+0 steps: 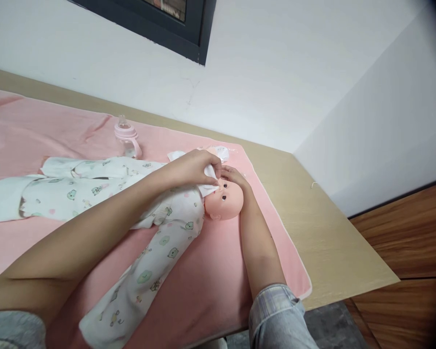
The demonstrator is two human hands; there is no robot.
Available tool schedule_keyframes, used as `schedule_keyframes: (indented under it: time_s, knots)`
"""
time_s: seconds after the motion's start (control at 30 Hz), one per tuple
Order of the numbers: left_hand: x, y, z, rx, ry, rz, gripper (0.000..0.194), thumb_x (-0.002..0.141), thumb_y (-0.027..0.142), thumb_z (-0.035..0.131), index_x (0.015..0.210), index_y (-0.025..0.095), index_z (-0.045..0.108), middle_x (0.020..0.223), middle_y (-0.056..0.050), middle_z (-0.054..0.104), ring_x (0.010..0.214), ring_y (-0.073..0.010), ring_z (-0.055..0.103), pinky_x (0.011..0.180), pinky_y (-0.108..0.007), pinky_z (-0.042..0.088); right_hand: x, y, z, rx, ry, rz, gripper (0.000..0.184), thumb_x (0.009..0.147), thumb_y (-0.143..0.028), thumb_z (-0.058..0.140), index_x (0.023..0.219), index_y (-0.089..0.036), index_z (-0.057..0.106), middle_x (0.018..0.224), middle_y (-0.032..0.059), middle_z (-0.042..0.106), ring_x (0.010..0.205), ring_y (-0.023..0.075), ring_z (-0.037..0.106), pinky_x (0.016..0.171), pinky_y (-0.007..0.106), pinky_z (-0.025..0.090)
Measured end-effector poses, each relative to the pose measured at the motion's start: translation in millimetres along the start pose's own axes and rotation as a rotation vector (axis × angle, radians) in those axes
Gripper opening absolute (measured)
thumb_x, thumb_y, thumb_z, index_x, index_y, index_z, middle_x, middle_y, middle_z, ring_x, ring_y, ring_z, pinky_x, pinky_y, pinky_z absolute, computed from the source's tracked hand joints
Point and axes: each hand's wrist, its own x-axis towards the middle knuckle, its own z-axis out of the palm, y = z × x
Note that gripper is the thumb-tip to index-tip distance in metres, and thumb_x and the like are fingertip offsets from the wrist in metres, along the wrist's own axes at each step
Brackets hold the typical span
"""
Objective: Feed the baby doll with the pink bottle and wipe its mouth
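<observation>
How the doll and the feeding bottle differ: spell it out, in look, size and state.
The doll is dressed in printed white clothes; the bottle is clear with pink fittings. The doll is far larger than the bottle. The left hand pinches a white cloth at the doll's face and the right hand is by its head, while neither touches the bottle. Both are on the pink blanket.

The left hand partly hides a white item beyond it, too small to identify. The right hand covers the far side of the doll's head. Above both hands, the top edge crops the window.
</observation>
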Motion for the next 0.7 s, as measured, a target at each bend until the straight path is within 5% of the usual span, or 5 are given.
schedule_keyframes:
  time_s: [0.17,0.5,0.7]
  knots:
    - [-1,1,3.7,-0.019,-0.064,-0.009,0.01,0.076,0.03,0.067,0.082,0.022,0.071,0.082,0.003,0.071,0.074,-0.0182,0.062,0.063,-0.026,0.038,-3,-2,1,0.006,0.004,-0.004,0.009,0.083,-0.011,0.066,0.091,-0.014,0.064,0.079,0.0017,0.07,0.091,0.0147,0.068,0.102,0.032,0.053]
    - [1,-2,6.5,0.03,0.033,-0.03,0.011,0.075,0.024,0.066,0.084,0.02,0.07,0.085,0.003,0.073,0.081,-0.0205,0.065,0.069,-0.027,0.04,-2,0,1,0.016,-0.008,0.004,0.012,0.081,-0.009,0.066,0.092,-0.014,0.065,0.081,0.0022,0.072,0.089,0.0137,0.069,0.102,0.032,0.052]
    - [-2,-11,-8.4,-0.059,0.191,-0.005,0.022,0.08,0.031,0.061,0.096,0.019,0.069,0.101,-0.002,0.072,0.097,-0.0231,0.066,0.081,-0.03,0.046,-2,-18,-11,0.1,-0.048,-0.121,0.022,0.084,-0.024,0.069,0.105,-0.021,0.066,0.111,0.0045,0.073,0.095,0.0141,0.07,0.103,0.035,0.053]
